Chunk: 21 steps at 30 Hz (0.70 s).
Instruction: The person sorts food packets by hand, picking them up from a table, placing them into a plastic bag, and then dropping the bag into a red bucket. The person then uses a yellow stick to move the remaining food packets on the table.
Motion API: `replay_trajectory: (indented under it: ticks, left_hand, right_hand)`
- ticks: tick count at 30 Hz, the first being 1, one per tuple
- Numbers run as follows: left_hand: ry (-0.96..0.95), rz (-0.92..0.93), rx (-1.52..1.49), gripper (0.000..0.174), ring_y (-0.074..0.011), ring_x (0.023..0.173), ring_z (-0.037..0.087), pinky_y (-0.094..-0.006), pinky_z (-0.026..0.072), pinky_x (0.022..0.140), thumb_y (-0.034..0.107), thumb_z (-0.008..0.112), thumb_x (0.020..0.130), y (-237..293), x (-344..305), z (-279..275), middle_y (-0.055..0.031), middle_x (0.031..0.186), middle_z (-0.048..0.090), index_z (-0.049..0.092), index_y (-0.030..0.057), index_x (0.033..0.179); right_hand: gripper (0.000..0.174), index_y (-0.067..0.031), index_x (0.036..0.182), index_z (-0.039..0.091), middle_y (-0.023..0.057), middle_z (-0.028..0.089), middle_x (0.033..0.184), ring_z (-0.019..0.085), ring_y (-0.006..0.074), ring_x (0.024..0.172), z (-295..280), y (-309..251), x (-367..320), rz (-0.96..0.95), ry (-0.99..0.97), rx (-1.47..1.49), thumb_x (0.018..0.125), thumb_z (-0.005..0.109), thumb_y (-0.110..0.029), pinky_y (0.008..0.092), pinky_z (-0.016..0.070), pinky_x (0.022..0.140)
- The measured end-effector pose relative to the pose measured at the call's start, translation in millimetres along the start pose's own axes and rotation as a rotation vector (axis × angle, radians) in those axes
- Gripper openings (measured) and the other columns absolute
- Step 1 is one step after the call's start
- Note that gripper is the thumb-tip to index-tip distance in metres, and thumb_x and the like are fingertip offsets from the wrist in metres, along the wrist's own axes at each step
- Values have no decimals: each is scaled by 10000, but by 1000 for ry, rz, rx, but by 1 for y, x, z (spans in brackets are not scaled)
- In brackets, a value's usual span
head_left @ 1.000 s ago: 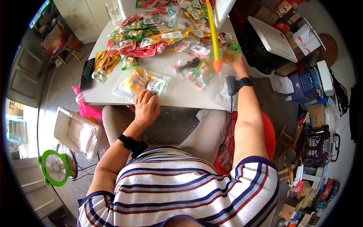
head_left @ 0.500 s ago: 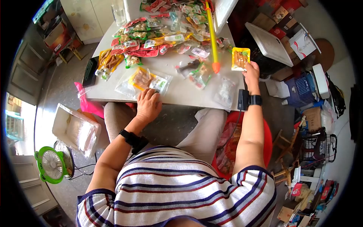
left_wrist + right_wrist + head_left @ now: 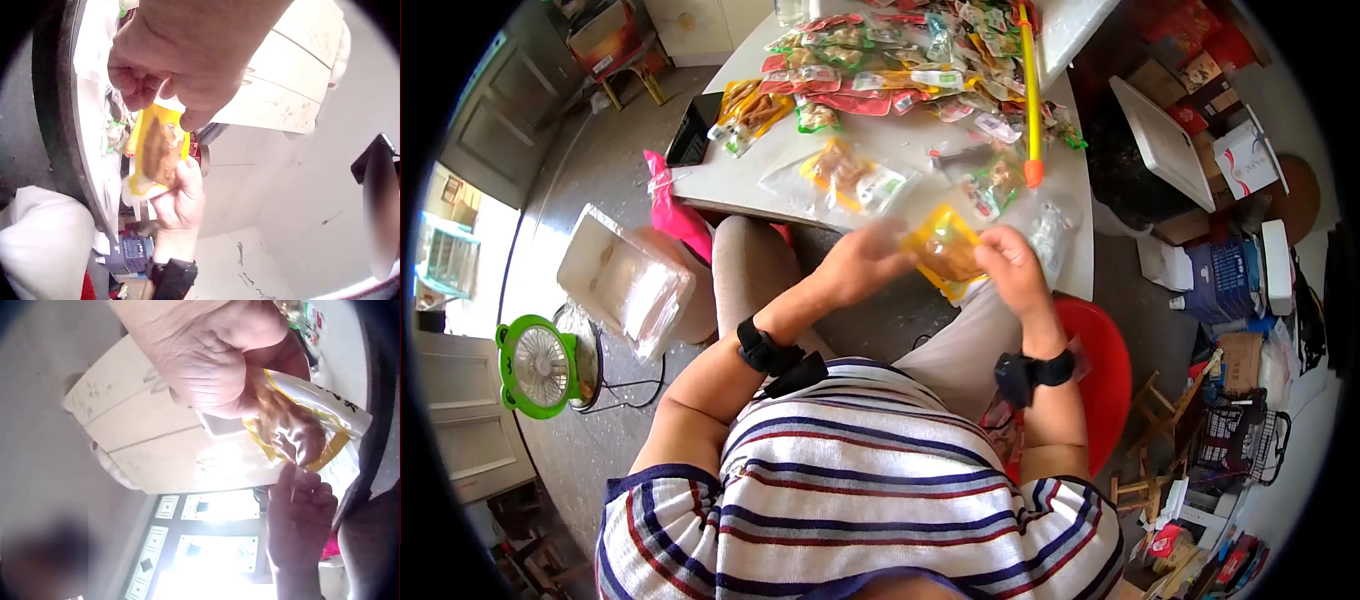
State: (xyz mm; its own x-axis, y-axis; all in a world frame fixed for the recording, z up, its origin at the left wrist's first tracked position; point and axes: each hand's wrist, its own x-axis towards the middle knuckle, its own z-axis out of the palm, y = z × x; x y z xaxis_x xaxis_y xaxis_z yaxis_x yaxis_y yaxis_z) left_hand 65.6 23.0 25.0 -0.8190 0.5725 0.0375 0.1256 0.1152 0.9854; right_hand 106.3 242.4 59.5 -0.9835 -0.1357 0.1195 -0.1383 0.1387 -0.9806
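My right hand [image 3: 1015, 265] pinches a yellow-edged clear packet of brown meat [image 3: 945, 252] by its right side, above my lap in front of the table edge. At the packet's opposite end is my left hand [image 3: 865, 262], blurred in the head view. The left wrist view has the left hand [image 3: 178, 62] with curled fingers and thumb at the upper end of the packet [image 3: 159, 150]. From the right wrist, the left fingertips meet the packet's edge. A similar packet inside a clear bag [image 3: 840, 180] lies on the table behind the left hand.
Many sealed food packets [image 3: 880, 85] are heaped across the table [image 3: 730, 185]. A yellow stick with an orange tip [image 3: 1032, 110] lies over the heap's right side. Beside my right leg is a red tub [image 3: 1100, 360]; a white foam box [image 3: 625, 280] stands left.
My right hand picked the yellow packet up at the table's right and brought it left over my lap. My left hand left the bagged packet and moved right to meet it.
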Motion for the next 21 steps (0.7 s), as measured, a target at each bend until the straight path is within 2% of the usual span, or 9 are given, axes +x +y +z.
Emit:
replay_trajectory:
  ticks: [2,4,5,8,13,16,17,19,21]
  left_hand:
    - [-61,-275,-146,479,-108,687,487,-252,419,613,286,511,802,28,-11,-1,-36,798,495,310,71,1180]
    - [-65,-347,-521,501,-150,725,517,-294,434,647,329,471,814,17,-15,-1,-57,862,502,258,116,1214]
    - [-67,-381,-709,512,-171,745,532,-315,441,664,350,452,820,14,-16,0,-67,894,505,232,139,1231]
    - [-37,-419,-918,543,-223,852,530,-374,440,720,372,431,822,14,-12,2,-92,1013,477,170,171,1253]
    - [81,-303,-788,429,-204,940,483,-317,435,743,159,410,841,-13,-11,7,-94,1043,460,235,116,1231]
    - [127,-62,-438,399,-171,909,487,-271,422,744,64,409,825,-18,-10,10,-90,996,480,285,78,1204]
    - [116,44,-300,396,-164,897,489,-261,417,743,44,413,817,-20,-10,11,-90,980,485,298,69,1195]
    - [-43,288,129,411,-150,869,488,-255,405,744,-12,417,794,8,-13,6,-93,953,496,308,52,1185]
    - [33,352,296,411,-144,860,484,-254,406,740,-6,421,795,9,-12,15,-93,943,495,305,46,1186]
  right_hand:
    - [103,-4,863,478,30,529,762,511,116,722,21,-11,-7,-57,105,-381,770,487,-50,238,416,629]
    - [80,-11,821,471,146,508,772,511,280,714,38,-6,-6,-539,118,-681,740,470,-13,336,427,620]
    - [106,-15,806,468,153,508,797,491,343,736,48,-5,-7,-657,124,-740,703,470,6,376,419,624]
    - [141,-36,783,460,115,485,837,493,295,795,67,-2,-12,-764,76,-828,653,509,-9,366,408,626]
    - [237,-29,856,455,121,468,934,458,302,907,70,9,-22,-597,-31,-848,662,579,-84,354,379,736]
    - [367,2,951,433,147,459,964,449,306,934,64,22,-28,-234,95,-382,674,617,-155,353,361,789]
    - [487,31,1042,391,163,462,989,460,260,937,62,24,-28,-113,215,-358,687,630,-203,342,364,796]
    - [489,29,1094,361,140,471,1023,470,180,910,58,48,-22,55,334,101,722,600,-178,283,388,765]
    - [403,24,1091,378,111,497,1001,496,170,878,52,53,-21,314,302,434,761,545,-138,259,414,737]
